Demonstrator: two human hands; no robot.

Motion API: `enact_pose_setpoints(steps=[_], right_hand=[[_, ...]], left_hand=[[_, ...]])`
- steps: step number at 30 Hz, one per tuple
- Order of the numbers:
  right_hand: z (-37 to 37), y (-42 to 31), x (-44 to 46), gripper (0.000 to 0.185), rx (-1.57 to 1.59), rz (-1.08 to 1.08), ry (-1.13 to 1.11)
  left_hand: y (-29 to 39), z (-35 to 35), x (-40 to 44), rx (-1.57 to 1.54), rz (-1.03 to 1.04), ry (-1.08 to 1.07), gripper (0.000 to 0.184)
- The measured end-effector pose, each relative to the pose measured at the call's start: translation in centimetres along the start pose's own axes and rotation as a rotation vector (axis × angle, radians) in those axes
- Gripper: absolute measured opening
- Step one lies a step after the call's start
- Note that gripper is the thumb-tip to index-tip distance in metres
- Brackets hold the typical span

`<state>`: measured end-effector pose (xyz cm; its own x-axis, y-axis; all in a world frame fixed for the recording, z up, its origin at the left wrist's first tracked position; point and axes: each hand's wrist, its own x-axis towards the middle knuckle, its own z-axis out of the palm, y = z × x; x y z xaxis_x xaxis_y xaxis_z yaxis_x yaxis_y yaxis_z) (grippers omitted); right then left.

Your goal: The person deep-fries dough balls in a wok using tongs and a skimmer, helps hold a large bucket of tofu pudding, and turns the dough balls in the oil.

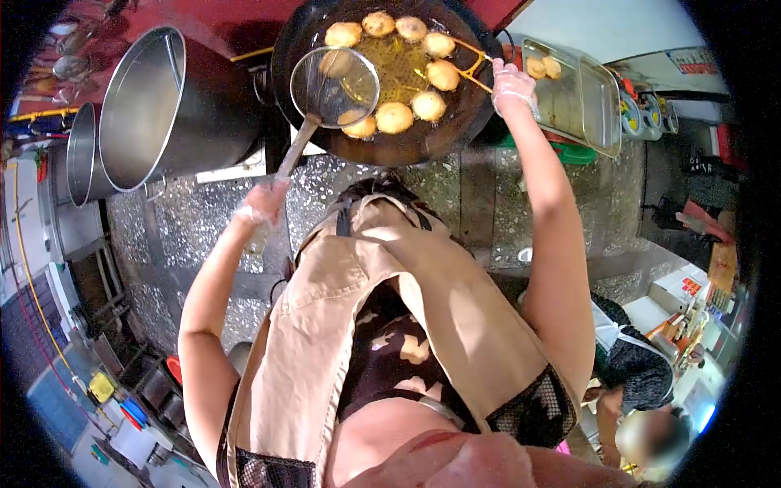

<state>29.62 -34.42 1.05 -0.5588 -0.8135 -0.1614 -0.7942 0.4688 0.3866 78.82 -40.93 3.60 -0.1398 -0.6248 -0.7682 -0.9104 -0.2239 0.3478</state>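
Observation:
A black wok (285, 106) of bubbling oil holds several golden fried dough balls (395, 118) in a loose ring. My left hand (264, 201), in a clear glove, is closed round the handle of a round mesh skimmer (335, 89). The skimmer's mesh is over the wok's left side, in front of a dough ball. My gloved right hand (513, 85) grips orange-brown tongs (473, 73) at the wok's right rim. The tong arms are spread, their tips near two dough balls on the right; I cannot tell whether they touch.
Right of the wok, a metal tray (569, 110) holds a few fried balls (543, 67). Large metal pots (146, 114) stand to the left. Small containers (643, 114) are beyond the tray. Another person (639, 366) is at the lower right, near a cluttered counter. Speckled floor (195, 220) lies below.

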Motion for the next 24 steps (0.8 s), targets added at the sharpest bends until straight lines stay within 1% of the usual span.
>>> enact_pose_setpoints(steps=[1,2,3,5,8,9,11,15,17,18,21,24], right_hand=[[0.2,0.1,0.1,0.035,0.004,0.003,0.002],[0.2,0.2,0.2,0.035,0.0,-0.003,-0.013],[0.1,0.2,0.3,0.035,-0.002,-0.004,-0.025],[0.1,0.1,0.3,0.035,-0.006,-0.002,-0.027],[0.1,0.3,0.2,0.033,-0.021,-0.007,0.014],[0.1,0.3,0.3,0.033,-0.022,-0.006,0.015],[0.3,0.5,0.4,0.034,-0.007,-0.028,0.013],[0.8,0.7,0.4,0.036,0.003,-0.022,0.0],[0.9,0.6,0.4,0.038,0.016,-0.013,-0.018],[0.9,0.7,0.4,0.037,0.016,-0.015,-0.016],[0.3,0.4,0.2,0.037,0.013,-0.006,-0.036],[-0.1,0.5,0.2,0.037,0.018,-0.002,-0.041]], left_hand=[[-0.3,0.0,0.3,0.018,-0.013,-0.019,0.06],[0.1,0.1,-0.4,0.01,0.013,0.009,0.059],[-0.6,-0.1,0.4,0.074,0.039,-0.042,0.059],[0.3,-0.5,-0.7,0.102,0.074,-0.005,0.061],[-0.3,-0.3,0.0,0.136,0.107,0.054,0.061],[0.0,-0.3,-0.1,0.135,0.108,0.055,0.061],[0.6,-0.3,-0.7,0.083,0.025,0.026,0.062],[-0.7,-0.2,0.5,0.072,0.03,-0.009,0.062],[-0.5,-0.3,0.4,0.143,0.046,-0.005,0.065],[-0.4,-0.2,0.3,0.095,0.039,-0.007,0.067],[-0.8,-0.3,0.9,0.158,0.02,-0.009,0.067],[-0.6,-0.4,0.5,0.128,0.034,-0.018,0.066]])
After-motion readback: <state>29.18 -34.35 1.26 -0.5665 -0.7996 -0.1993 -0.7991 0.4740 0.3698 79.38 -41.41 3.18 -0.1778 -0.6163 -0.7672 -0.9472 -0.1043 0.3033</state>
